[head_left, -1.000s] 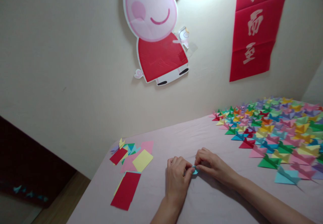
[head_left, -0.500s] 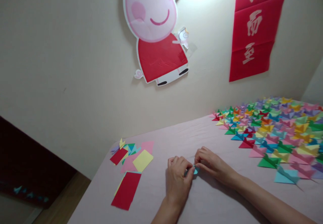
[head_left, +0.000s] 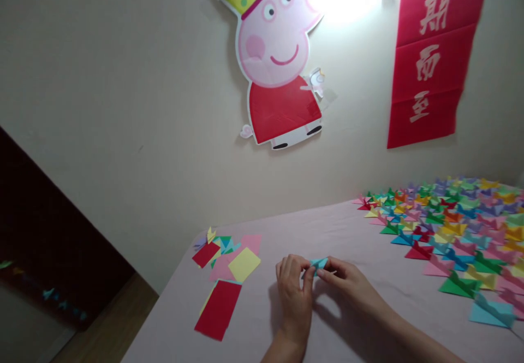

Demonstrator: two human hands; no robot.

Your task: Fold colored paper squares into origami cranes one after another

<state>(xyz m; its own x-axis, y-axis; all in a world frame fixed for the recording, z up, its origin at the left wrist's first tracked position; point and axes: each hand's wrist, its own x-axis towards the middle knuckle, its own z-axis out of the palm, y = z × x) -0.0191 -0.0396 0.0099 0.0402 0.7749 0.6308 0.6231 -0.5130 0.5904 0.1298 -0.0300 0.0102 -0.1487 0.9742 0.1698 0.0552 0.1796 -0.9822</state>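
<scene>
Between my two hands is a small light-blue folded paper (head_left: 319, 265), partly covered by fingers and thumbs. My left hand (head_left: 293, 284) pinches its left side, and my right hand (head_left: 346, 280) pinches it from the right. Both thumbs meet near its lower edge, a little above the table cover. To the right stand rows of folded paper cranes (head_left: 458, 262) in many colours. A light-blue crane (head_left: 491, 312) sits nearest in that group.
On the left lie a stack of red paper sheets (head_left: 219, 309), a yellow sheet (head_left: 244, 265) and assorted scraps. The pale pink table cover (head_left: 254, 327) meets the wall behind. A cartoon pig cutout (head_left: 284, 112) and a red banner (head_left: 429, 95) hang there.
Both hands have lifted the blue folded paper slightly off the table, and more of it shows. The camera view has shifted up and to the left.
</scene>
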